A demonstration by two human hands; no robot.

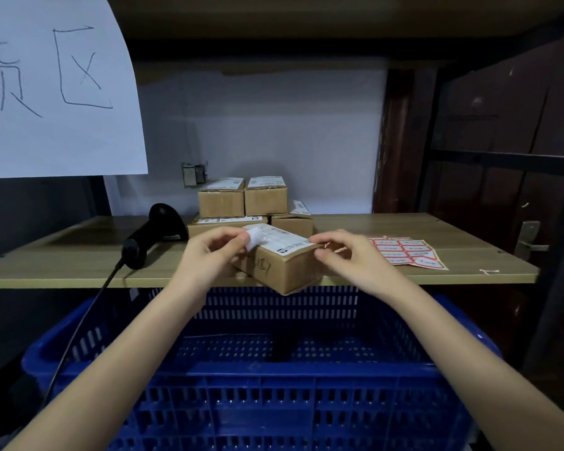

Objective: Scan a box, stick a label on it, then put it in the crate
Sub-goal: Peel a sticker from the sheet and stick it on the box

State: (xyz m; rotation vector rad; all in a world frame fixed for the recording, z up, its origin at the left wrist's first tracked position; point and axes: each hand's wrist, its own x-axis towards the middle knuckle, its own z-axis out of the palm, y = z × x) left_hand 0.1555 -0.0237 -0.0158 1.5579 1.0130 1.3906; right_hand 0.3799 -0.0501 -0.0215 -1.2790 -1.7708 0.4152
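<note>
A small cardboard box (pixel 282 271) with a white shipping label on top sits at the shelf's front edge, overhanging the blue crate (pixel 274 379). My left hand (pixel 212 255) grips the box's left end, with a white bandage on one fingertip. My right hand (pixel 345 255) pinches a small red-and-white label (pixel 327 245) at the box's right top corner. The black scanner (pixel 153 234) lies on the shelf to the left, its cable hanging down. The red label sheet (pixel 407 252) lies on the shelf to the right.
Several more cardboard boxes (pixel 241 203) are stacked behind the held box. A white paper sign (pixel 56 86) hangs at upper left. The wooden shelf (pixel 453 271) runs across the view above the crate. A dark door with a handle (pixel 531 245) stands at right.
</note>
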